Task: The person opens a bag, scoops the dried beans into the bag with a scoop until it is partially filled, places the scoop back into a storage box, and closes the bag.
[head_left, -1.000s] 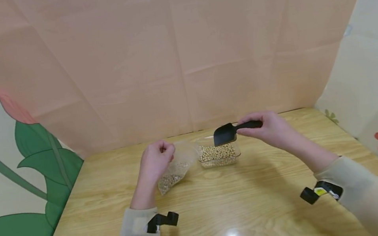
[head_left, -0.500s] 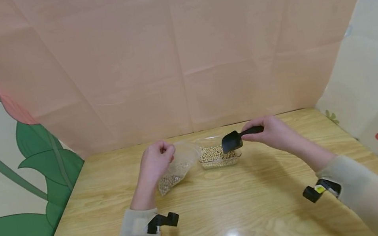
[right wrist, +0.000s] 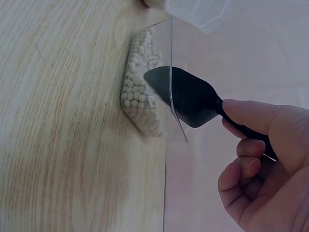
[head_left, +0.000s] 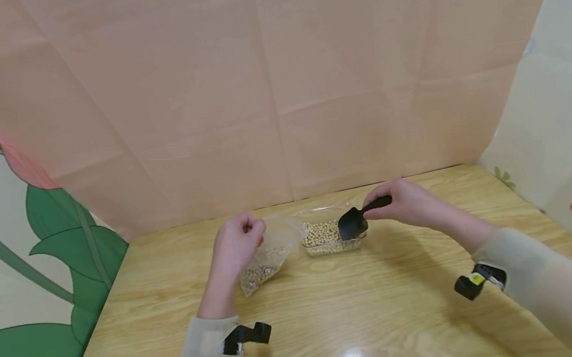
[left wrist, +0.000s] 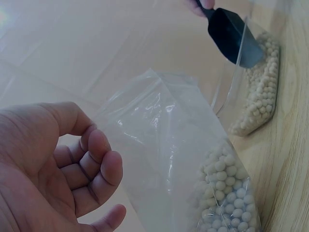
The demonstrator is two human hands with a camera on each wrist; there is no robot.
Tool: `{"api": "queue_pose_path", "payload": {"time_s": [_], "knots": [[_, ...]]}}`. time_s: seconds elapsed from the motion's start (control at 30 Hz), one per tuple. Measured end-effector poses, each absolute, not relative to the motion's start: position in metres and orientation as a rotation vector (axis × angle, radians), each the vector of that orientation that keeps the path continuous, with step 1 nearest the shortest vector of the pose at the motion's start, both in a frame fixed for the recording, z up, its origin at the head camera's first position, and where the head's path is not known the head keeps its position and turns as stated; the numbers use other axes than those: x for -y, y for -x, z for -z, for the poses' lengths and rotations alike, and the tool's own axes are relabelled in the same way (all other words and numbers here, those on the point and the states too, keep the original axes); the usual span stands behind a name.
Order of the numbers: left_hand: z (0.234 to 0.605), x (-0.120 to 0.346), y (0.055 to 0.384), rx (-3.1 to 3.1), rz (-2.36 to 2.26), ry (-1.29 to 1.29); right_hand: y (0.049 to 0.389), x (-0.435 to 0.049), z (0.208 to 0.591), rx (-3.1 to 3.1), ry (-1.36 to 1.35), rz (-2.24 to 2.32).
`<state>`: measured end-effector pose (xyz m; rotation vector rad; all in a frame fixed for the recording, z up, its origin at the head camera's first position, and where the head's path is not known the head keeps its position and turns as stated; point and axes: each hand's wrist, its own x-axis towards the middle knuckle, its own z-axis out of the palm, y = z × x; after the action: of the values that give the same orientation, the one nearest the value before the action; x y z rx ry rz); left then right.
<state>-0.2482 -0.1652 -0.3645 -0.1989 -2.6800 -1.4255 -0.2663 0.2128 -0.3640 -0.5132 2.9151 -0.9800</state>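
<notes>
My right hand [head_left: 403, 204] grips the handle of a small black scoop [head_left: 353, 223]. In the right wrist view the tip of the scoop [right wrist: 178, 94] dips into pale round beads [right wrist: 137, 92] inside a clear plastic box [right wrist: 173, 53]. My left hand [head_left: 235, 242] pinches the top edge of a clear plastic bag [left wrist: 149, 125] between thumb and forefinger. Similar beads [left wrist: 227, 188] fill the bottom of that bag, which leans next to the box on its left. The very end of the scoop's blade is hidden among the beads.
A wood-grain table [head_left: 305, 326] carries everything. Behind it hangs a pinkish sheet [head_left: 273, 83], with flower-printed walls at the left and right. A black camera mount [head_left: 247, 335] sits on the left wrist, another mount [head_left: 478, 281] on the right.
The right hand has lowered the scoop from above the box, slightly to the right and down into the beads, tilting its blade downward. My left hand and the bag stay put.
</notes>
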Motion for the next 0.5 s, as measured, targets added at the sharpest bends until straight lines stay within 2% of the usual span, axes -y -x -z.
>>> {"api": "queue_pose_path", "payload": {"time_s": [0.5], "knots": [[0.366, 0.166, 0.249, 2.663, 1.418, 0.213, 0.274, -0.202, 0.366, -2.834, 0.496, 0.925]]}}
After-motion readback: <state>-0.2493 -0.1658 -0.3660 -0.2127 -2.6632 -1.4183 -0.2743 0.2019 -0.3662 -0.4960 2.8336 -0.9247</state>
